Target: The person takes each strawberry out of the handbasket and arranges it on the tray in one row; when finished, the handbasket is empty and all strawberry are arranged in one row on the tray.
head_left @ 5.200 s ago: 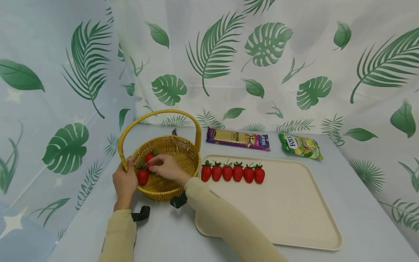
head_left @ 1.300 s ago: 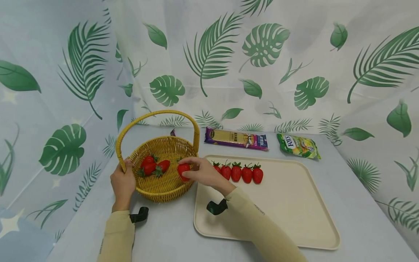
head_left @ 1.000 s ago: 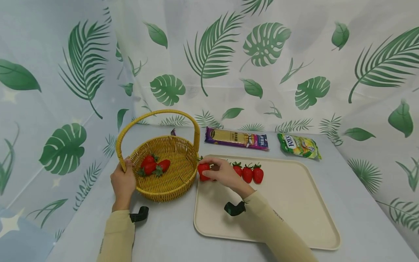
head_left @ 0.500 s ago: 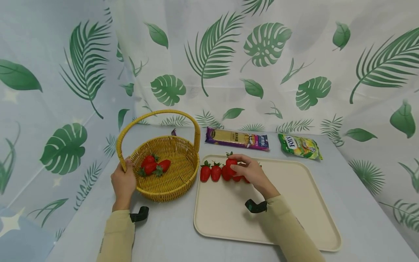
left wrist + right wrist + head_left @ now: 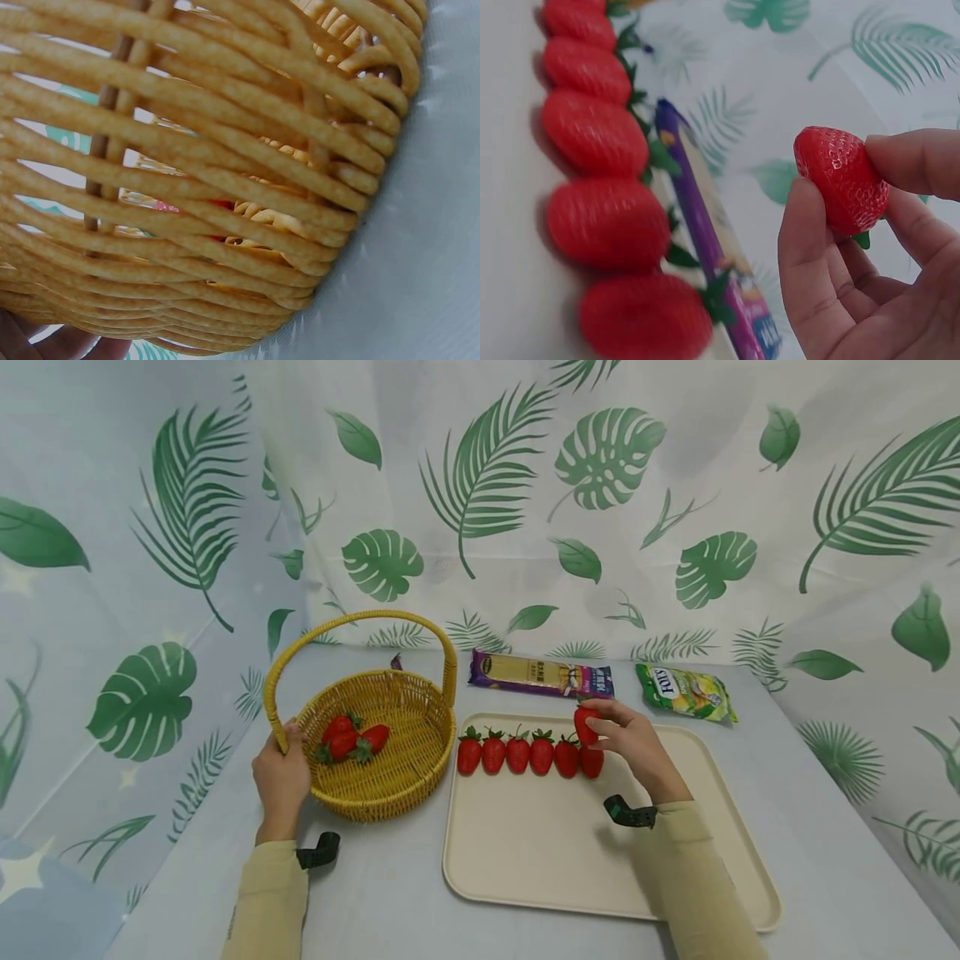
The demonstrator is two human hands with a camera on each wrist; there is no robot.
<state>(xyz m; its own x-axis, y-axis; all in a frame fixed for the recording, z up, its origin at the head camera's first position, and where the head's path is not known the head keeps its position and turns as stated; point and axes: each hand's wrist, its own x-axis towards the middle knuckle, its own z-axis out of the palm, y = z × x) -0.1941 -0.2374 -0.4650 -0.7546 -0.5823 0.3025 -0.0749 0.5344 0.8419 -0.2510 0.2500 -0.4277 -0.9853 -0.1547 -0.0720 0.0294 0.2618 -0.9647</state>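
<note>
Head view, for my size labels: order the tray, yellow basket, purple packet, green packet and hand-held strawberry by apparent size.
1. Tray
2. Yellow basket
3. Purple packet and green packet: too alike in area to rank
4. Strawberry in the right hand

Khaki sleeves (image 5: 273, 893) are worn, the left faintly lettered, and a bent black device (image 5: 321, 851) is fitted at each wrist.

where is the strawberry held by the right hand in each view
Head: the held strawberry is right of centre, pinched by the right hand.
Left wrist: not visible; the basket fills most of it.
Right wrist: right of centre, about mid-height.
Landmark in head and right wrist: the purple packet, diagonal in the latter.
</note>
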